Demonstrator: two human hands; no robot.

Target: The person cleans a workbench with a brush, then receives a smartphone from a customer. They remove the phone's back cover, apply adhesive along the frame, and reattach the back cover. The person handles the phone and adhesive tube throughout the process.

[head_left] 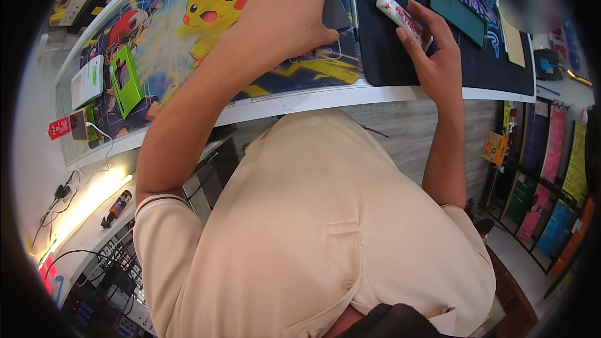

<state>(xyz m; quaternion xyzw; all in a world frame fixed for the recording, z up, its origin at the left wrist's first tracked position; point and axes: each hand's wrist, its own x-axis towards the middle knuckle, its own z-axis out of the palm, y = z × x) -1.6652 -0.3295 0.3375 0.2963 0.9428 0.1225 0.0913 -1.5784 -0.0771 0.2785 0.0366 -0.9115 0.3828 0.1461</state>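
Note:
My left hand (pixel 291 15) reaches over the far part of the printed mat. It straddles a dark grey flat slab like a phone (pixel 338 9), thumb at the near edge and bent fingers toward the far edge; the fingertips are hidden. To the right, a white glue tube (pixel 400 17) with red print rests in my right hand (pixel 436 53). Thumb and fingers close round its lower end, and its thin nozzle points up and left. Beyond my right hand, a teal-green phone (pixel 459 14) lies on the black mat.
A colourful cartoon mat (pixel 169 31) covers the left tabletop, with a bright green frame (pixel 126 81) standing on it. The black mat (pixel 388 62) lies to the right, with a beige card (pixel 511 34) by its edge. Cables and a lit strip (pixel 81 213) are at lower left.

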